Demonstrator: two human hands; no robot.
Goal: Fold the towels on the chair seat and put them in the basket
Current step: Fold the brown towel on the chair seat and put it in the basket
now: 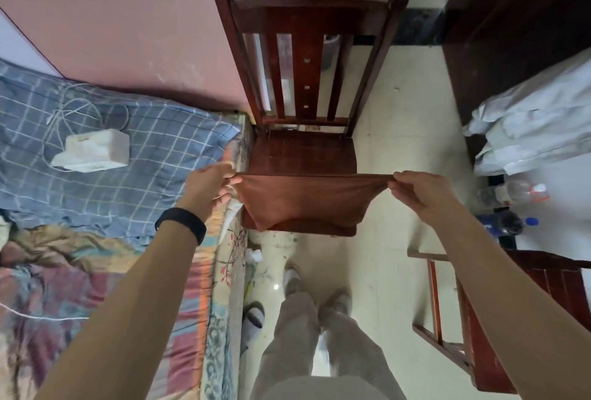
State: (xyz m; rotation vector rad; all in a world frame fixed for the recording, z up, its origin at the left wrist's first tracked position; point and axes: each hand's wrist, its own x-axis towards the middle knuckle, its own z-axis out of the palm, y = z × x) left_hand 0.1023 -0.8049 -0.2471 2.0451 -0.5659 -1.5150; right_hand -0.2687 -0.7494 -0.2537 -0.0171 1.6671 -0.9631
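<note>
Pinching one top corner of the brown towel (303,198) in curled fingers, the left hand (212,187) holds it taut against the right hand (422,193), which pinches the opposite corner the same way. The towel hangs spread over the front part of the dark red wooden chair seat (303,153), its lower edge sagging. A black wristband (180,223) circles the left wrist. Near the chair at right are a clear bottle (518,191) and a blue bottle (505,223); their labels are too blurred to read.
</note>
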